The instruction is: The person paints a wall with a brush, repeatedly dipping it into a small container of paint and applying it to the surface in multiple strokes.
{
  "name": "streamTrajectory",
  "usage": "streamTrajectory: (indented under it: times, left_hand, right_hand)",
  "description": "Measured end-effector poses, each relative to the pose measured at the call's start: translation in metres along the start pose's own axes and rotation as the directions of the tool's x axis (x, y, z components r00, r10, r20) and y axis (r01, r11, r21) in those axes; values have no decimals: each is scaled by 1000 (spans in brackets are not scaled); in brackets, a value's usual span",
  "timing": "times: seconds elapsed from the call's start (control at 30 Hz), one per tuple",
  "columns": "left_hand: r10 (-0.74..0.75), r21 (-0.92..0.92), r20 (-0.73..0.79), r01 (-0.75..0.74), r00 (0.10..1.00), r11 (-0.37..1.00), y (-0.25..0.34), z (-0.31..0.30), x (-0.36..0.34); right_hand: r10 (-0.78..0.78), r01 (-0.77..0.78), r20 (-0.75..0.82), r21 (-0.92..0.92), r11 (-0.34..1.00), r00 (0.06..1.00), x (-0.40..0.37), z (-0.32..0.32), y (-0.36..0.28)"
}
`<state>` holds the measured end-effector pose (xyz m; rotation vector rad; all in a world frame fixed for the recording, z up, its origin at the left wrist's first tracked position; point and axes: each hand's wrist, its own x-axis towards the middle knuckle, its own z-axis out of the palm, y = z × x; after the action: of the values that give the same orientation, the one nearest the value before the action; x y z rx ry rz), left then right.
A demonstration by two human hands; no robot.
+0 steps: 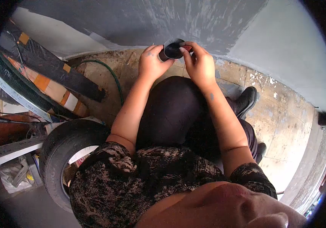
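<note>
My left hand (151,60) is wrapped round a dark cup-like container (173,49) from its left side. The container is tilted, so its dark mouth and grey-smeared rim face up toward me. At the right of that rim, my right hand (201,64) pinches a small reddish thing (187,48) between thumb and fingers. What kind of thing it is I cannot make out. Both hands are held above my bent knee, and grey smears mark the skin of the left hand and the right forearm.
Ahead stands a wall (208,22) with patchy dark and light grey paint. A green hose (111,72) lies on the stained tile floor (284,114). To my left are a tyre (53,163), a long black-wrapped package (49,57) and stacked strips. Paint flakes lie along the wall's foot.
</note>
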<state>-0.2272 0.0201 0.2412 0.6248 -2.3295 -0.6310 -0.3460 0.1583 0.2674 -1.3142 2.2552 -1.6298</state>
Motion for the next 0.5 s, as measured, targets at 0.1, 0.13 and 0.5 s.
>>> streamTrajectory:
  times: [0.1, 0.13, 0.5]
  left_hand:
    - [-2, -24, 0, 2, 1000, 1000, 6, -3, 1]
    - [1, -12, -4, -1, 1000, 1000, 7, -4, 1]
    - [-153, 19, -75, 154, 985, 988, -4, 1, -1]
  right_hand:
    - [21, -20, -19, 37, 999, 1000, 1, 0, -3]
    - [21, -21, -15, 50, 999, 1000, 0, 0, -3]
    - [277, -156, -225, 440, 884, 934, 4, 7, 13]
